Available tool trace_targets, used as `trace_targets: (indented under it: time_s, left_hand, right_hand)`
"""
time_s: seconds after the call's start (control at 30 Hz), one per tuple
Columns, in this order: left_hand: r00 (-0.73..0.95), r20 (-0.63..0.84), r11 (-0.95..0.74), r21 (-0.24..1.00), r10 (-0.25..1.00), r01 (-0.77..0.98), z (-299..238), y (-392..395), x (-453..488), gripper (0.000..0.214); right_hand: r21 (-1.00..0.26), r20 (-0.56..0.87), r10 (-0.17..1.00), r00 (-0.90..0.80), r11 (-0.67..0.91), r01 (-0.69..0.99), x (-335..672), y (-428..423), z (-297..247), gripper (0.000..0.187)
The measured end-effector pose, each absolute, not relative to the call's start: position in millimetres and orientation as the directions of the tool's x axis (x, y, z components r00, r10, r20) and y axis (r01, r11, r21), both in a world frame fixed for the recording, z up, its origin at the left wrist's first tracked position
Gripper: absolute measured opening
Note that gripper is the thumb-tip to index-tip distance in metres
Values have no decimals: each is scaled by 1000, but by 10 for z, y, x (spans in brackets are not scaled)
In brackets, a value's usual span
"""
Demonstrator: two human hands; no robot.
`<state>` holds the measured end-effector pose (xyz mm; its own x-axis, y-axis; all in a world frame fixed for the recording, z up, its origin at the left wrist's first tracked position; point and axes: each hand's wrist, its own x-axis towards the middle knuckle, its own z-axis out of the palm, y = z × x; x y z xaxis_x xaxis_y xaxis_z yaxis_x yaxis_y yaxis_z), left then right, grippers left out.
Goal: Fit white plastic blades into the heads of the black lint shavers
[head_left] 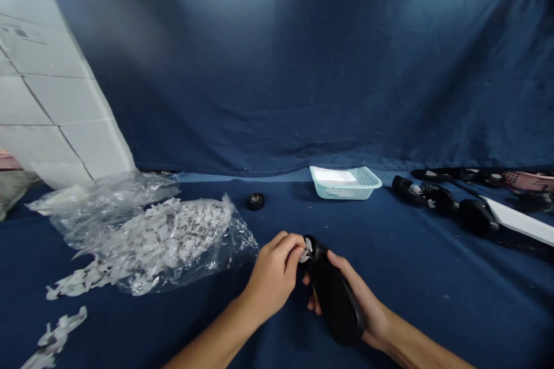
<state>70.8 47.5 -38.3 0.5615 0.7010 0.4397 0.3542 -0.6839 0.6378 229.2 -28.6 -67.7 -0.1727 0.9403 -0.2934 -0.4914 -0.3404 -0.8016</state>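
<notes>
**Backdrop:** a creased dark blue cloth hangs across the full width of your view.

**Worktop:** your worktop is covered in navy cloth and carries everything below.

**Far left:** a white tiled panel slants up behind the worktop's corner.

**Left of your hands:** a clear plastic bag lies open, holding a heap of small white plastic pieces. A loose strip of white pieces sits nearer you, just beyond the bag.

**Right side:** a row of black parts lies toward the back, with a long white strip beside it and a pink item behind.

**Hands:** both are close together, mid-worktop. Your right hand cradles a long, rounded black plastic casing from beneath. Your left hand is narrowed to a pinch on a small white piece at the casing's upper end. You cannot tell whether that piece is seated in the casing.

**Back edge:** a pale teal plastic basket with a white lining stands well apart from your hands.

**Smallest:** a round black part sits alone between the bag and the basket.
</notes>
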Motion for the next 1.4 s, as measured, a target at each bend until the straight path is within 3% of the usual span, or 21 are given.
trace_targets:
  time_s: [0.37, 0.57, 0.63, 0.8, 1.0, 1.1, 1.23, 1.4]
  left_hand:
    - [542, 566, -783, 478, 621, 398, -517, 455, 611, 33]
    - [593, 558, -808, 482, 581, 339, -474, 445, 606, 46]
    - [578, 578, -812, 484, 577, 327, -465, 445, 597, 39]
    - [414, 619, -743, 594, 667, 307, -445, 462, 585, 34]
    - [498, 357, -486, 861, 790, 153, -435, 456, 652, 47]
    - [519, 247, -276, 961, 818, -20, -416, 480, 649, 30]
    - [446, 227, -191, 974, 866, -124, -446, 538, 639, 24]
    - [453, 271, -303, 953, 849, -2, -501, 528, 654, 52]
  right_hand:
    - [-751, -209, 971, -111, -233, -618, 2310, -250, -742, 60]
    - [-737, -203, 970, -137, -243, -630, 2312, -246, -762, 60]
    - [-730, -190, 974, -126, -226, -645, 2312, -241, -766, 58]
    - [-754, -183, 974, -129, -224, -617, 2317, -233, -772, 60]
    - [-791, -226, 961, -159, -276, -547, 2311, -261, -753, 62]
    - [-796, -254, 954, -161, -301, -526, 2305, -268, -758, 66]
    - [-792, -275, 947, -165, -320, -520, 2289, -278, -737, 64]
    - [-805, -278, 951, -137, -308, -508, 2275, -287, -713, 61]
